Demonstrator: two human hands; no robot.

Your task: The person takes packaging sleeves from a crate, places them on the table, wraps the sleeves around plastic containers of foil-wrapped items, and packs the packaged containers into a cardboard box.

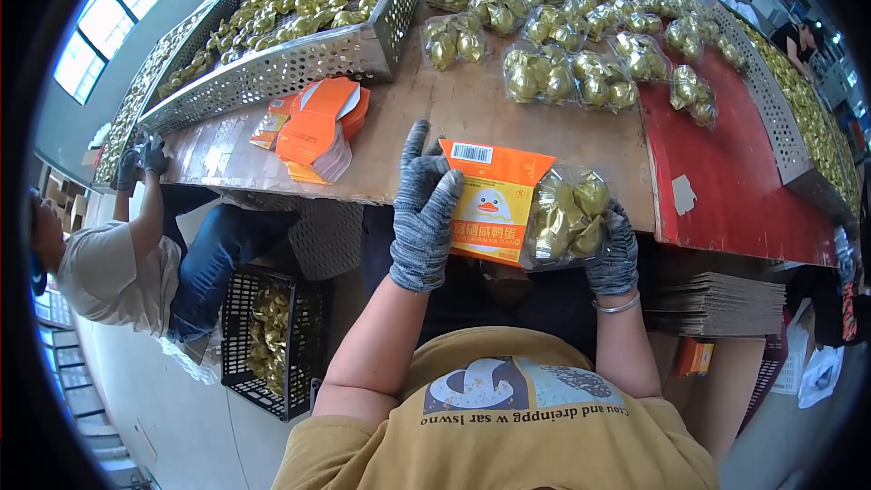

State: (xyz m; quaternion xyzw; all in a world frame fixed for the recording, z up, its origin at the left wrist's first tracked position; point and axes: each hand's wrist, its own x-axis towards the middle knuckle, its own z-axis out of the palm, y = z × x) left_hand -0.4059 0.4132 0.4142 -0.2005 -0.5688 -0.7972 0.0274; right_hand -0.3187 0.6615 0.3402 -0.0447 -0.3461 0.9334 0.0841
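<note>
My left hand (422,218), in a grey knit glove, grips the left side of an orange cardboard sleeve (490,209) printed with a white duck and a barcode; its index finger points up. My right hand (616,250), also gloved, holds the right end of a clear plastic pack of gold-wrapped eggs (570,213), its fingers partly hidden behind the pack. The pack's left end meets the sleeve's right edge; how far it sits inside cannot be seen. Both are held above the table's near edge, in front of my lap.
Many clear egg packs (581,54) lie across the table (408,91). A stack of flat orange sleeves (318,132) sits left, before a perforated metal tray (272,68) of gold-wrapped eggs. Below are a black crate (259,277) and stacked cardboard (717,304). A co-worker (118,254) sits left.
</note>
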